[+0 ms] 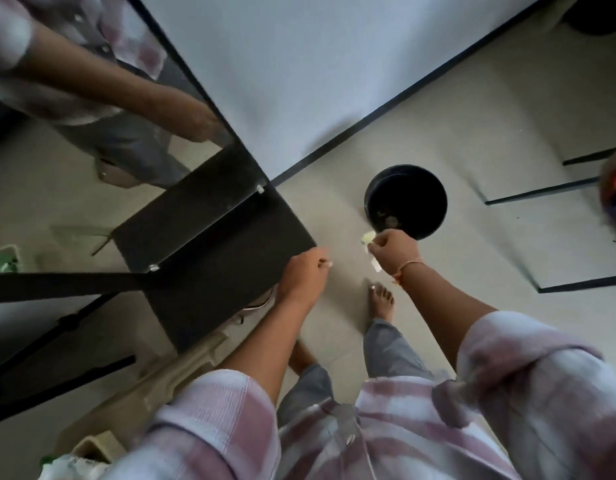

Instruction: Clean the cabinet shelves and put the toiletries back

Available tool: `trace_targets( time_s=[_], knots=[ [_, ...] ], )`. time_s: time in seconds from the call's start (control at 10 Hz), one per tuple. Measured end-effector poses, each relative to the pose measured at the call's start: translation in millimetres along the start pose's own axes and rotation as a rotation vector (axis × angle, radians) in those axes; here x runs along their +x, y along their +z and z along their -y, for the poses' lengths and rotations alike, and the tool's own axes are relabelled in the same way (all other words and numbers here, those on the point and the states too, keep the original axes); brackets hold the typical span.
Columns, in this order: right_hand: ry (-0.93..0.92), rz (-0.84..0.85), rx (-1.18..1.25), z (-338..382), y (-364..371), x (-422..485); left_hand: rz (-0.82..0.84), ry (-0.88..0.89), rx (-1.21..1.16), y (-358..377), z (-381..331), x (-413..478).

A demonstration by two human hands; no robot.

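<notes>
Cabinet point(209, 237) sits at 9 o'clock, door open. L hand point(305, 271) at its near corner, fingers curled; can't tell if gripping. R hand point(393, 251) pinches pale scrap point(367, 238), bin point(407, 199) at its 12. Suggest: get scrap well over rim before release; prob. light, may drift.

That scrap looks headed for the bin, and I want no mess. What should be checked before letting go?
1. Grip: scrap pinched in right hand, ok.
2. Aim: scrap over bin mouth, not ok; it shows beside the near rim.
3. Target: bin upright, no lid, ok.
4. Floor: bare foot apart from bin, ok.
5. Support: left hand gripping dark panel, cannot tell.
</notes>
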State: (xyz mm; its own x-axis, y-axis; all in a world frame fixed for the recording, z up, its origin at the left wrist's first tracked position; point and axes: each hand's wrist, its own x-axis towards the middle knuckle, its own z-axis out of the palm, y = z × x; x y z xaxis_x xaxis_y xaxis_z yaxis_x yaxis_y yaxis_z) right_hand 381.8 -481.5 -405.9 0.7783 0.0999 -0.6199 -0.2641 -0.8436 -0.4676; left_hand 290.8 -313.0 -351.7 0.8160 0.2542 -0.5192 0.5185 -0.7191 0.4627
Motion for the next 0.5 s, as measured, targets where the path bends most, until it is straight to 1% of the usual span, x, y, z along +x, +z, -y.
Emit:
trace_targets(
  time_s=[0.1, 0.2, 0.3, 0.4, 0.5],
  knots=[
    [0.08, -0.042, 0.038, -31.9, -33.0, 20.0, 0.023, 0.078, 0.046, 13.4, -53.5, 24.5],
    [0.114, -0.123, 0.091, -55.0, -76.1, 50.5, 0.025, 0.117, 0.07, 27.5, -102.1, 55.6],
    [0.124, -0.144, 0.098, -59.6, -100.2, 72.3, 0.024, 0.103, 0.041, 30.9, -120.5, 69.6],
    [0.141, -0.099, 0.035, -63.4, -120.0, 94.2, 0.022, 0.083, 0.006, 28.8, -128.3, 73.2],
    [0.143, -0.137, 0.033, -71.3, -125.2, 97.1, -0.011, 0.05, -0.023, 26.1, -118.1, 67.0]
  ],
)
